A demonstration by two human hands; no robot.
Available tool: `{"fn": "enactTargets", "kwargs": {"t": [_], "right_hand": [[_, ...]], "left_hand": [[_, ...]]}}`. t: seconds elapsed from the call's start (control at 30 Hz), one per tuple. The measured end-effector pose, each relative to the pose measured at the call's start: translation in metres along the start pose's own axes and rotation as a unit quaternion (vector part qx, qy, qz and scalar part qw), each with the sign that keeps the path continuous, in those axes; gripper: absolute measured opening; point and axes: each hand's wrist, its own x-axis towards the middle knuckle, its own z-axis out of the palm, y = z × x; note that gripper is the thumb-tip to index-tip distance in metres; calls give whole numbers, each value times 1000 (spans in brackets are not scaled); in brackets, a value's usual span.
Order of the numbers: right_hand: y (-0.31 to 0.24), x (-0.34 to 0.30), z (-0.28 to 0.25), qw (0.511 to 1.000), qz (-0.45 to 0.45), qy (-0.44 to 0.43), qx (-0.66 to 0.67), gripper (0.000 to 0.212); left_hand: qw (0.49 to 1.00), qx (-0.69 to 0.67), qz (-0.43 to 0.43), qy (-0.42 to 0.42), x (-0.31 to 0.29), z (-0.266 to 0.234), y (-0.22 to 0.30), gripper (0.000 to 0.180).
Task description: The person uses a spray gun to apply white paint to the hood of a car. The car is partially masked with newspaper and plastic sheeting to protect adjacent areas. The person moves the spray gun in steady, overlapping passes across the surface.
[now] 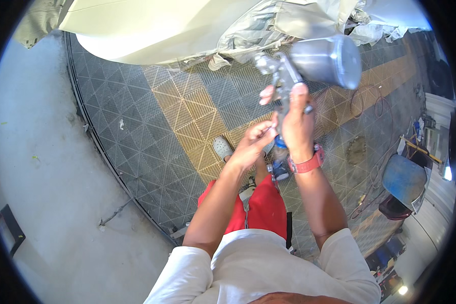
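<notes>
I'm seeing the ribbed tile floor (131, 101), grey with tan bands, filling most of the head view. Its left edge is curving along bare concrete (40, 152). A cream curved panel (137, 25) is overhanging its far edge, with crumpled sheeting (309, 17) hanging beside it. Red shorts (261, 207) are showing below the white T-shirt. A blue rounded object (403, 177), kind unclear, is sitting toward the floor's right edge; a thin reddish hose (357, 101) is snaking across that side.

I'm tracking the spray gun (283, 76): it's being held up over the floor, toward its far edge, near the panel's lower side. Its grey cup (316, 60) is pointing its lid end right, blurring a bit. Right hand (298, 126) is gripping the handle, thumb lying along the back, fingers wrapping round. Left hand (253, 144) is curling its fingertips in at the lower handle; I can't tell if they're gripping or just touching. A red watch (309, 161) is circling the right wrist. A blue fitting (280, 142) is showing at the handle's base.
</notes>
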Motion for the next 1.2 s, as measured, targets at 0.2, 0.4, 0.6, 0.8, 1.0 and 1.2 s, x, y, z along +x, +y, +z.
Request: {"fn": "enactTargets", "kwargs": {"t": [0.2,0.4,0.6,0.8,1.0,1.2], "right_hand": [[-38,-9,21,994,13,-111,16,53],[-54,16,-7,997,3,29,-65,68],[-70,32,-83,973,-25,204,-102,64],[-82,39,-100,948,-81,295,-86,64],[-75,21,-65,976,-46,201,-67,60],[-73,-16,0,999,3,20,-44,57]], "left_hand": [[984,-59,-71,153,-92,-47,-22,52],[857,155,-255,420,-246,-164,-122,58],[768,332,-370,405,-365,-181,-146,60],[816,320,-285,388,-325,-165,-124,53],[849,341,-208,348,-236,-146,-96,51],[857,343,-206,325,-211,-131,-76,53]]}}
